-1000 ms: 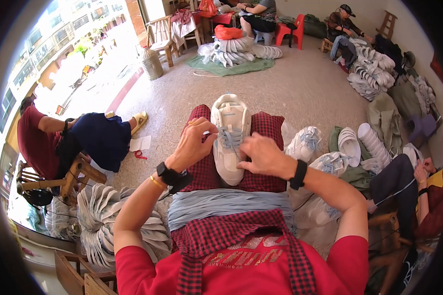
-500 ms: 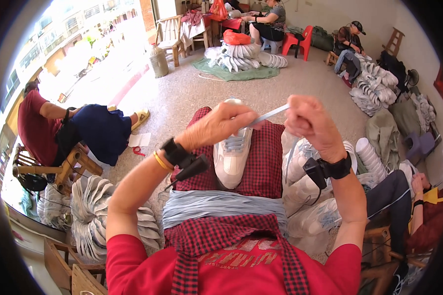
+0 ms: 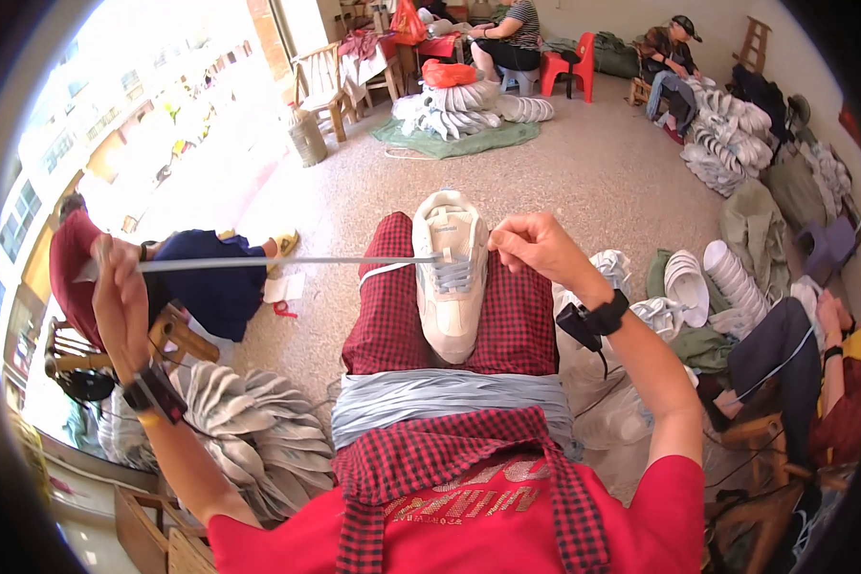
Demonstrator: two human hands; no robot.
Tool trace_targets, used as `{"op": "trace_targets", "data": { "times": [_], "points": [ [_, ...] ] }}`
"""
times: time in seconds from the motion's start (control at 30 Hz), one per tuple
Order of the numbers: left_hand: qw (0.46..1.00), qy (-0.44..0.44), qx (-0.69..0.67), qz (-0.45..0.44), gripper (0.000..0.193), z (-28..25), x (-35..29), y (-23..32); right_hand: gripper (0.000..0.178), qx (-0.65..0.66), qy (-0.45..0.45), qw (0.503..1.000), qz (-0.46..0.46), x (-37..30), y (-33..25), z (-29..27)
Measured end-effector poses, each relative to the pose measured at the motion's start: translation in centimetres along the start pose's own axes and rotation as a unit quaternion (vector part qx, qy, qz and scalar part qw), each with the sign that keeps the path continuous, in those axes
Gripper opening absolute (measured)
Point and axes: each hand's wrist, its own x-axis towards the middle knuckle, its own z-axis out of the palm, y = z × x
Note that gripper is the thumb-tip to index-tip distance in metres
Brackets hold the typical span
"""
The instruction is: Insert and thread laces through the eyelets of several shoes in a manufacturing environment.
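Observation:
A white sneaker (image 3: pixel 449 320) lies between my thighs, its toe toward me and its opening away. Light blue-grey lacing crosses its upper part. From there one shoelace (image 3: pixel 287 260) runs taut and nearly level to the far left. My left hand (image 3: pixel 120 297) is closed on that lace, well out from the shoe. Close by the sneaker's right side, my right hand (image 3: pixel 538 247) has its fingers curled in a pinch; whatever is between them is hidden. Across my lap rests a thick bundle of light blue laces (image 3: pixel 440 400) over a red-and-black checked apron (image 3: pixel 378 330).
Stacked shoe parts (image 3: pixel 249 421) lie on the floor at my left, and more white sneakers (image 3: pixel 686 287) at my right. A seated person (image 3: pixel 77 258) is to the left, another person's arm (image 3: pixel 832 325) to the right. Farther off, more people sit near a red chair (image 3: pixel 569 67).
My left hand has swung from above the shoe out to the far left, drawing the lace straight. My right hand has come down and left, next to the shoe.

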Motion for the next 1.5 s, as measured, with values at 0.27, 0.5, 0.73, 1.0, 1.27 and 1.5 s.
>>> {"op": "trace_targets", "data": {
  "times": [0.27, 0.5, 0.73, 1.0, 1.27, 1.5],
  "points": [
    [0.92, 0.388, -0.057, 0.029, 0.019, -24.5, -7.1, -5.6, 0.023, -0.279, 0.174, 0.917, -0.225, 5.8, 3.3, 1.8],
    [0.938, 0.262, 0.217, -0.068, 0.027, -0.7, -1.9, -19.2, 0.032, -0.362, 0.116, 0.917, -0.124, 6.9, 5.0, 1.4],
    [0.913, -0.182, 0.327, -0.163, 0.02, 15.2, -1.7, -25.5, 0.034, 0.085, 0.084, 0.992, -0.048, 6.6, 5.1, 2.7],
    [0.836, -0.181, 0.501, -0.132, 0.02, 18.3, -1.5, -28.8, 0.035, 0.131, 0.106, 0.983, -0.067, 6.5, 6.3, 2.4],
    [0.789, -0.143, 0.589, -0.099, 0.019, 20.0, -1.9, -28.5, 0.032, 0.114, 0.089, 0.989, -0.042, 6.2, 5.8, 2.2],
    [0.769, -0.22, 0.6, 0.023, 0.013, 18.4, -1.5, -29.4, 0.032, 0.102, 0.091, 0.99, -0.039, 6.2, 5.6, 2.7]
  ]
}}
